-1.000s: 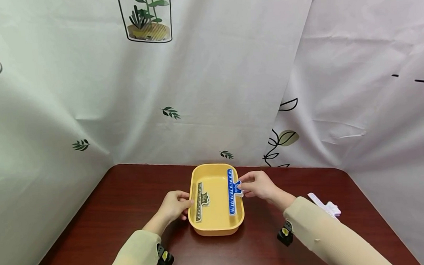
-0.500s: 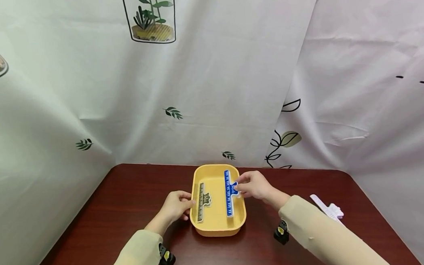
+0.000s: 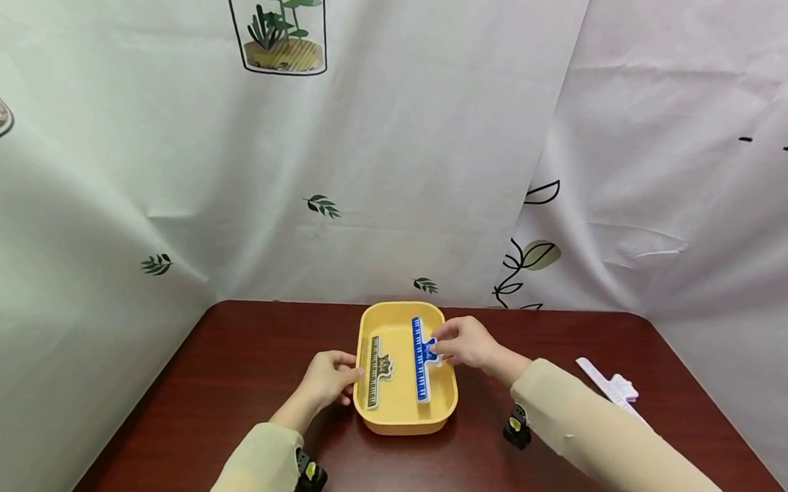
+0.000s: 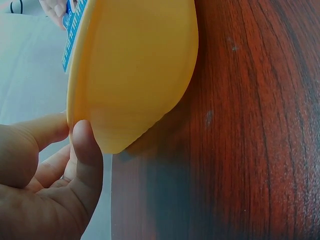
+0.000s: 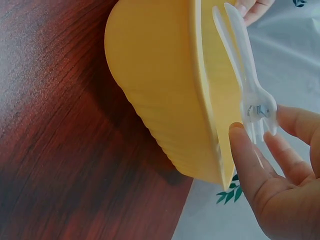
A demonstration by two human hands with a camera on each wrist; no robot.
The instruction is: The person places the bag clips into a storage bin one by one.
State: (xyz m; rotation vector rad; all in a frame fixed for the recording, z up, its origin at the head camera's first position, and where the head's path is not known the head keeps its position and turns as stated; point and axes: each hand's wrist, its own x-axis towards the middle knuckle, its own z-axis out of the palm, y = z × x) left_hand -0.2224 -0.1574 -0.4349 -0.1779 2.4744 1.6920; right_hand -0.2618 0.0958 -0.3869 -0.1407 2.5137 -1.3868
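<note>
A blue clip [image 3: 420,361] with a piano-key pattern hangs above the right part of the yellow basin [image 3: 405,422]. My right hand [image 3: 468,343] pinches it by its handle end; in the right wrist view the clip [image 5: 245,60] is seen side-on, white and forked, beside the rim. A dark clip [image 3: 374,371] with the same key pattern lies inside on the left. At the basin's left rim, my left hand [image 3: 327,378] grips the edge, its thumb [image 4: 86,145] outside against the wall in the left wrist view.
A white clip [image 3: 609,387] lies on the dark red wooden table [image 3: 258,344] to the right, partly hidden by my right sleeve [image 3: 580,415]. Behind the table hangs a pale curtain [image 3: 389,163] printed with plants.
My right hand has carried the blue clip left, from the basin's right rim to further over its inside. The left hand keeps its place on the rim.
</note>
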